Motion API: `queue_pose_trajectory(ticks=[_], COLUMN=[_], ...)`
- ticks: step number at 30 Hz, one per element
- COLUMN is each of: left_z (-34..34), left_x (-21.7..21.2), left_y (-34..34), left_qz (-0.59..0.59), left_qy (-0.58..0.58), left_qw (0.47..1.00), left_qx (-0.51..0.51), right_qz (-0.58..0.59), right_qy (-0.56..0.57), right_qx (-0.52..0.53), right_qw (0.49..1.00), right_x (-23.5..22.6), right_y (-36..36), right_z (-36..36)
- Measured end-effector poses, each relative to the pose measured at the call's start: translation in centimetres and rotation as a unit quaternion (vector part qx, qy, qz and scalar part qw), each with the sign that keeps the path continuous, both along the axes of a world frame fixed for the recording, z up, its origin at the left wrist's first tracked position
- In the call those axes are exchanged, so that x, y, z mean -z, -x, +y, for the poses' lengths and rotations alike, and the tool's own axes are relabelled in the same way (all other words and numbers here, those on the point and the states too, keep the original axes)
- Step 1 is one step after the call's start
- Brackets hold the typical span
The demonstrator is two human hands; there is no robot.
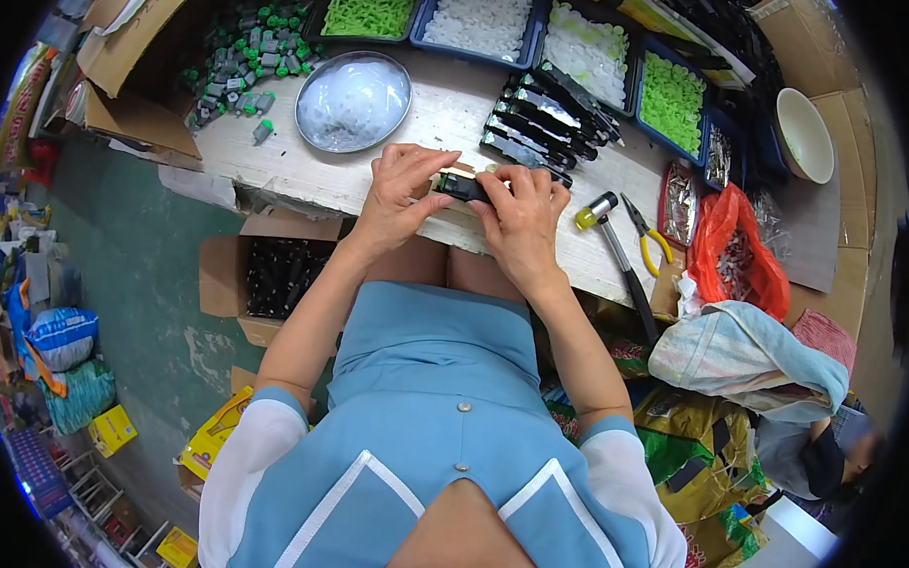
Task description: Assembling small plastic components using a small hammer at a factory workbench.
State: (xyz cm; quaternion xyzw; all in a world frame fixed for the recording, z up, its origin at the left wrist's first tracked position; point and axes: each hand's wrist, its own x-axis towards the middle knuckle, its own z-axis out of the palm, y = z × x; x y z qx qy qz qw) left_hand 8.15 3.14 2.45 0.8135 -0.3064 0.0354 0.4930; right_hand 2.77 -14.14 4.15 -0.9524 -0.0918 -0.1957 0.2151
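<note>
Black part [465, 187]: at the bench [400, 132] near edge, gripped between both hands. Left hand [398, 192] closed on its left end; right hand [522, 218] closed on its right end. Black pieces [540, 122] stacked at 1 o'clock. Round metal dish [353, 101] at 11 o'clock. Hammer [616, 250] and pliers [648, 238] at 3 o'clock.

Worktop [419, 158]: pale wood, rough, scuffed. Black part [465, 187] in fingers [418, 173]: glossy plastic. Bowl [353, 101], far left: shiny metal. Hammer [616, 252], right: metal head, matt black handle. Pliers [648, 236]: metal, yellow plastic grips. Red bag [741, 249]: thin glossy plastic. Boxes [143, 33]: matt cardboard.
</note>
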Motion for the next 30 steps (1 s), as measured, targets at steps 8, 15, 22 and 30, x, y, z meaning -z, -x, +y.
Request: queue_pose_trajectory(ticks=[8,15,22,30], left_z=[-0.1,-0.2,-0.4,-1.0], left_x=[1.0,-0.5,-0.3,-1.7], left_y=[-1.0,-1.5,-2.1,-1.4], left_qz=[0.005,-0.037,-0.089,-0.176], left_qy=[-0.034,-0.101,-0.127,-0.199], left_qw=[0.999,0.992,0.98,0.955], left_qx=[0.024,0.068,0.126,0.134], right_qz=[0.036,0.002,0.006,0.075], right_qy=[0.013,-0.009,0.022,0.103], right_qx=[-0.001,0.038,0.122,0.193], right_qw=[0.999,0.999,0.992,0.973], right_x=[0.3,0.4,0.5,1.0], right_y=[-0.3,1.4,4.9,7.2], right_z=[0.4,-2.7,-9.1,-11.7])
